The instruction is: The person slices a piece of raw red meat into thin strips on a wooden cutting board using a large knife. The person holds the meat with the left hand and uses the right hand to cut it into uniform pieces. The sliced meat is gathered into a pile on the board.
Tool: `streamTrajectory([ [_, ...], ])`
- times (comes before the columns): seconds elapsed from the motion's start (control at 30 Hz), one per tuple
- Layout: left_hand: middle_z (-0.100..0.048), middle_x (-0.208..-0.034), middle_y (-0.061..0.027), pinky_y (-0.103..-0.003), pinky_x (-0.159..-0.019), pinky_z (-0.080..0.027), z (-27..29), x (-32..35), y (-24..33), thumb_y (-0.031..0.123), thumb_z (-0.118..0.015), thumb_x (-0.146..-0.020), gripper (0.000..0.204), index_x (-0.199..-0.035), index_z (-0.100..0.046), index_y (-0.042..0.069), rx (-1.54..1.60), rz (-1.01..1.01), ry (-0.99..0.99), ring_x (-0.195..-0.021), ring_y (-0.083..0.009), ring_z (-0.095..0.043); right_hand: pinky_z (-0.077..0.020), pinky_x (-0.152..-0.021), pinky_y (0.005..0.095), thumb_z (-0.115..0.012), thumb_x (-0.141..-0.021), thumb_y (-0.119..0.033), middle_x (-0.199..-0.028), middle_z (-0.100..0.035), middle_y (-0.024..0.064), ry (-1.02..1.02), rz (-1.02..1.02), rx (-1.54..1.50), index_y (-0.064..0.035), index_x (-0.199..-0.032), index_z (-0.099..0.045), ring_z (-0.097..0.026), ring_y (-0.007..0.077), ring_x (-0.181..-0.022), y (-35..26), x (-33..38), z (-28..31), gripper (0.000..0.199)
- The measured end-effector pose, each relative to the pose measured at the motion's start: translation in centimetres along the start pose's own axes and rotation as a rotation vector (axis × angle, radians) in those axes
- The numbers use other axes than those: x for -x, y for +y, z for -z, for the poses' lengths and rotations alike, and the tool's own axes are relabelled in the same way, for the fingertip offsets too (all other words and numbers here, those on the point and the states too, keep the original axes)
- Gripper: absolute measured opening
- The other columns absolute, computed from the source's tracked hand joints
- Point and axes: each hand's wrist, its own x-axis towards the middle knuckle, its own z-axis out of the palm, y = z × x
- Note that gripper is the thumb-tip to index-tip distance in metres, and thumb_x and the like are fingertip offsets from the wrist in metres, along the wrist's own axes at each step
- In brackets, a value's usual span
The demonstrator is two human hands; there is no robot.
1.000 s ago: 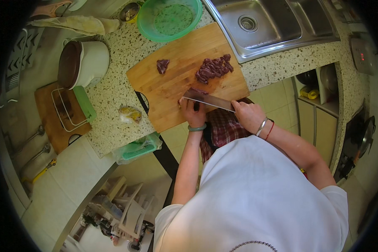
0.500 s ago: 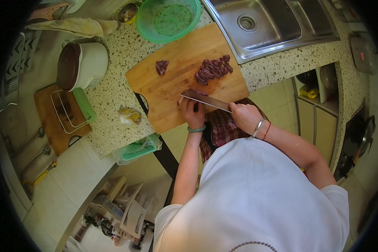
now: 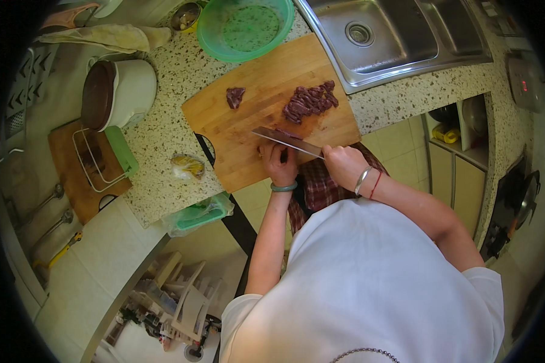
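A wooden cutting board (image 3: 254,109) lies on the speckled counter. A pile of dark red meat strips (image 3: 309,101) sits near its far right corner, and one separate meat piece (image 3: 235,96) lies to the left. My right hand (image 3: 342,164) grips the handle of a wide cleaver (image 3: 284,141), whose blade lies across the board's near part. My left hand (image 3: 278,162) rests fingers-down on the board right beside the blade; whatever is under the fingers is hidden.
A green plastic bowl (image 3: 245,27) stands behind the board, a steel sink (image 3: 393,33) to the right. A white pot with a dark lid (image 3: 118,94) and a small wooden board with a wire rack (image 3: 88,163) are on the left. A green basket (image 3: 200,215) hangs below the counter edge.
The cleaver and both hands have shifted slightly farther onto the board, toward the meat pile.
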Motion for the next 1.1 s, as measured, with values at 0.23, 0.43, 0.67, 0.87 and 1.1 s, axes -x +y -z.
streamTrajectory([
  [0.23, -0.060, -0.088, -0.0139, -0.042, -0.076, -0.045, -0.1, 0.1, -0.4, 0.000, -0.069, -0.072, 0.012, -0.080, -0.060, 0.003, 0.023, -0.004, -0.006, -0.084, -0.0360, -0.056, -0.0563, -0.063, 0.0428, -0.056, -0.082, -0.007, -0.077, -0.068, 0.0199, 0.035, 0.032, 0.003, -0.0002, -0.086, -0.058, -0.069, 0.0360, -0.072, -1.9, -2.7, -0.3, 0.008],
  [0.43, -0.063, -0.094, -0.0125, -0.040, -0.081, -0.045, 0.4, -0.6, 0.7, 0.001, -0.069, -0.076, 0.010, -0.082, -0.062, 0.003, 0.038, -0.048, -0.027, -0.091, -0.0330, -0.058, -0.0565, -0.069, 0.0443, -0.057, -0.083, -0.011, -0.084, -0.068, 0.0211, 0.068, 0.049, -0.020, -0.0013, -0.091, -0.059, -0.069, 0.0366, -0.080, -2.1, -6.2, -0.9, 0.013],
  [0.67, -0.062, -0.103, -0.0108, -0.041, -0.089, -0.045, 0.3, -0.2, 0.6, 0.000, -0.070, -0.079, 0.009, -0.084, -0.065, 0.003, 0.065, -0.053, 0.005, -0.103, -0.0310, -0.058, -0.0494, -0.063, 0.0511, -0.060, -0.090, -0.021, -0.072, -0.060, 0.0262, 0.250, 0.064, -0.427, -0.0020, -0.088, -0.063, -0.059, 0.0451, -0.070, 2.9, -3.8, 0.5, 0.020],
  [0.87, -0.061, -0.105, -0.0125, -0.042, -0.091, -0.044, 0.3, 0.0, 0.6, 0.000, -0.071, -0.077, 0.010, -0.084, -0.064, 0.002, 0.070, -0.026, -0.021, -0.106, -0.0330, -0.056, -0.0518, -0.061, 0.0489, -0.054, -0.091, -0.018, -0.070, -0.064, 0.0214, 0.107, 0.037, -0.066, -0.0033, -0.086, -0.059, -0.065, 0.0397, -0.067, 3.6, 0.5, -0.6, 0.016],
  [1.1, -0.060, -0.103, -0.0151, -0.043, -0.089, -0.043, 0.4, -0.1, 0.5, 0.000, -0.069, -0.075, 0.010, -0.081, -0.062, 0.002, -0.011, -0.053, 0.001, -0.102, -0.0366, -0.054, -0.0511, -0.058, 0.0483, -0.055, -0.087, -0.013, -0.071, -0.065, 0.0179, 0.055, -0.002, -0.013, -0.0044, -0.091, -0.055, -0.064, 0.0378, -0.065, 3.1, 1.7, -2.2, 0.010],
])
